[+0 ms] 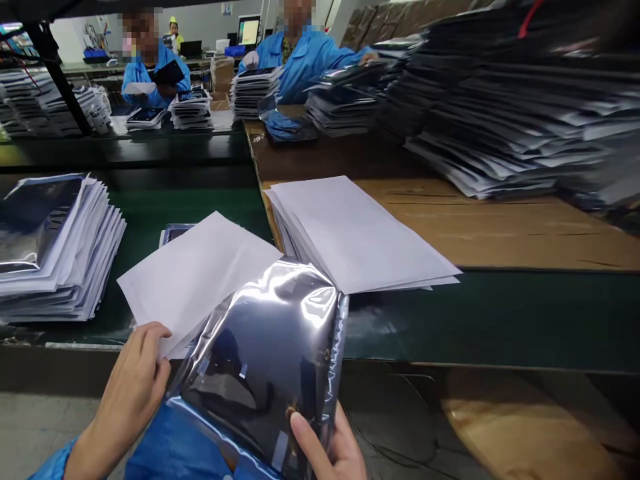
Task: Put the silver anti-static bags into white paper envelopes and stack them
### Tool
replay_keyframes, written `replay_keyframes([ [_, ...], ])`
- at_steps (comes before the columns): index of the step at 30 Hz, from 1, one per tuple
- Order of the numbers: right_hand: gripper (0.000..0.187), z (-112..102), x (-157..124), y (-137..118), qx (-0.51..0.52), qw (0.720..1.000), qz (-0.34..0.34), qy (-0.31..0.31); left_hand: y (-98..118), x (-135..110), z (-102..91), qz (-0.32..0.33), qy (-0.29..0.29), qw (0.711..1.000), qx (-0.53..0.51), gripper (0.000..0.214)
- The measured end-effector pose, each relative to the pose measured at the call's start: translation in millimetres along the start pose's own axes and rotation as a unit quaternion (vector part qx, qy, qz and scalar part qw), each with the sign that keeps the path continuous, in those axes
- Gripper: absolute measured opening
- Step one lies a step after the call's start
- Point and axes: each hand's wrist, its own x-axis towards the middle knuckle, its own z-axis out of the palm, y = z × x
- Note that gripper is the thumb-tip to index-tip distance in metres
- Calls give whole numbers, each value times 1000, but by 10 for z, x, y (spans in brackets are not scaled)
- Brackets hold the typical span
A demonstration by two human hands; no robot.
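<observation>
My right hand (330, 447) grips the lower right edge of a dark flat panel in a clear plastic bag (255, 360), thumb on top. The bag is tilted toward me and reflects bright light. My left hand (135, 373) pinches the near corner of a white paper sheet (200, 280), which lies partly behind the bag. Beneath the sheet, the corner of another bagged panel (179, 231) shows. A stack of white paper (360, 233) sits just beyond the bag, on the edge of the cardboard.
At left stands a tall stack of bagged panels and paper (95, 260). Large piles of bagged panels (520, 127) fill the right, on brown cardboard (500, 227). A green work surface (490, 320) runs across. Two people in blue (315, 67) work opposite, beside more stacks (255, 93).
</observation>
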Motion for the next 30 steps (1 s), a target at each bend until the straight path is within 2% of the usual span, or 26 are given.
replay_keyframes([
  [3, 60, 49, -32, 50, 15, 1000, 3, 2, -18, -137, 0, -47, 38, 997, 50, 8],
  [6, 58, 107, -113, 108, 22, 1000, 17, -10, -31, -287, -4, -38, 58, 994, 86, 19],
  [8, 60, 139, -171, 140, 29, 999, 36, -12, -40, -391, -22, -21, 70, 995, 72, 19],
  [11, 65, 152, -226, 199, 26, 999, 43, -9, -49, -519, -59, -23, 91, 995, 27, 12],
  [15, 54, 126, -220, 309, -13, 999, 38, -34, -46, -615, -57, -65, 107, 990, -62, 10],
  [18, 48, 139, -203, 363, -12, 999, 28, -32, -27, -674, -10, -114, 105, 974, -166, 10],
  [21, 51, 200, -209, 369, 33, 999, 35, -7, -1, -734, 38, -151, 111, 953, -238, 8],
  [24, 51, 265, -229, 370, 57, 997, 43, 14, 12, -775, 71, -131, 139, 950, -245, 9],
  [30, 42, 247, -273, 506, 28, 998, 45, 23, -21, -811, 95, -67, 223, 958, -167, 16],
])
